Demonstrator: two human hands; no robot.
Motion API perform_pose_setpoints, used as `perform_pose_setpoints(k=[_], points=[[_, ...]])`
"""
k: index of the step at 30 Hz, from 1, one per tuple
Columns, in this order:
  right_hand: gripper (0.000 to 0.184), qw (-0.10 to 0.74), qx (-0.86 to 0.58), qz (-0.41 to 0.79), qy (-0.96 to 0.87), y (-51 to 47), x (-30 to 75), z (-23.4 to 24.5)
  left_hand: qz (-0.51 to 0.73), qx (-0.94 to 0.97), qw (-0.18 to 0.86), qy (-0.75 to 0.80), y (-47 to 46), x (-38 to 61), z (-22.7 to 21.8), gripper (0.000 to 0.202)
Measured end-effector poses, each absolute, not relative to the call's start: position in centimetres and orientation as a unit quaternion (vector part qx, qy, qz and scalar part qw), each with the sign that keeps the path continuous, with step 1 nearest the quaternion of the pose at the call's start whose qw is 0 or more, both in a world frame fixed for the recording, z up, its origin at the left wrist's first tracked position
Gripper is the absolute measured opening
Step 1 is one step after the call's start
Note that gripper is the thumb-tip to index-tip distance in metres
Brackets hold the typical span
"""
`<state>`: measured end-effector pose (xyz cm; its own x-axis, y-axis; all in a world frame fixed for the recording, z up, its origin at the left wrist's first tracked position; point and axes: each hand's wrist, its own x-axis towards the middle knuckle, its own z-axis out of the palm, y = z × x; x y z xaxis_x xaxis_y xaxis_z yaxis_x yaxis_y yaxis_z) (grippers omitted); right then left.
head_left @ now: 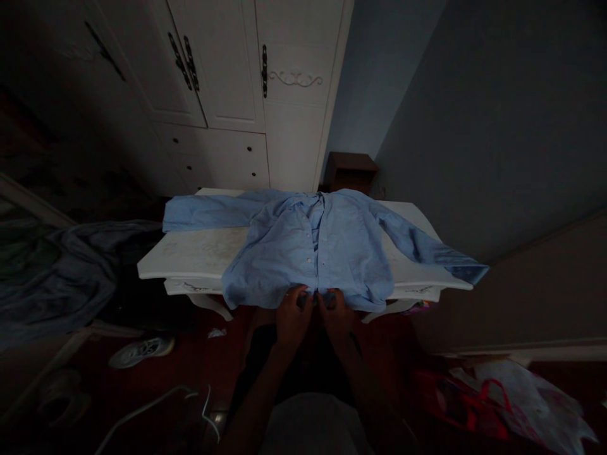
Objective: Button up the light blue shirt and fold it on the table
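A light blue button-up shirt (351, 240) lies front side up across a white table (199, 253), its sleeves spread to both sides. The front is partly parted along the button line, and its hem hangs over the near edge. My left hand (294, 316) pinches the left front edge near the hem. Close beside it, my right hand (336, 315) pinches the other front edge. The fingertips of both hands nearly meet at the bottom of the button line. Whether a button is between them is too dark to tell.
A white wardrobe (227, 69) stands behind the table, with a small brown cabinet (353, 165) to its right. Grey clothing (71, 272) hangs at the left. A sneaker (142, 351) and a wire hanger (142, 411) are low left; a red bag (474, 404) lies at lower right.
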<state>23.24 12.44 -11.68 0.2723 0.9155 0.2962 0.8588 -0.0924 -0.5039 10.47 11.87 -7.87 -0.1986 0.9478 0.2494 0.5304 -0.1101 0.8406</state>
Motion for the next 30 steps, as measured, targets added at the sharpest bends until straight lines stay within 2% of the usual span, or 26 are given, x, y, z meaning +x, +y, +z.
perform_pose_setpoints(k=[7,14,19,24,27,30], points=[[0.043,0.358,-0.678,0.103,-0.633,12.2,23.8,-11.6,0.454,0.588,0.232,0.628,11.9,10.4,-7.8,0.019],[0.028,0.477,-0.57,0.203,-0.637,11.5,24.5,-7.8,0.451,0.581,0.241,0.634,12.0,10.4,-7.5,0.018],[0.022,0.493,-0.544,0.286,-0.616,11.4,24.9,-6.3,0.465,0.573,0.26,0.623,12.5,10.5,-7.6,0.016],[0.019,0.489,-0.559,0.347,-0.573,11.9,25.1,-7.8,0.487,0.531,0.317,0.617,12.9,10.6,-7.1,0.017],[0.028,0.481,-0.568,0.355,-0.566,12.1,25.1,-8.1,0.514,0.483,0.402,0.584,12.9,10.7,-6.4,0.022],[0.03,0.47,-0.57,0.34,-0.582,12.2,25.1,-7.6,0.515,0.427,0.496,0.553,12.9,10.7,-5.8,0.026]])
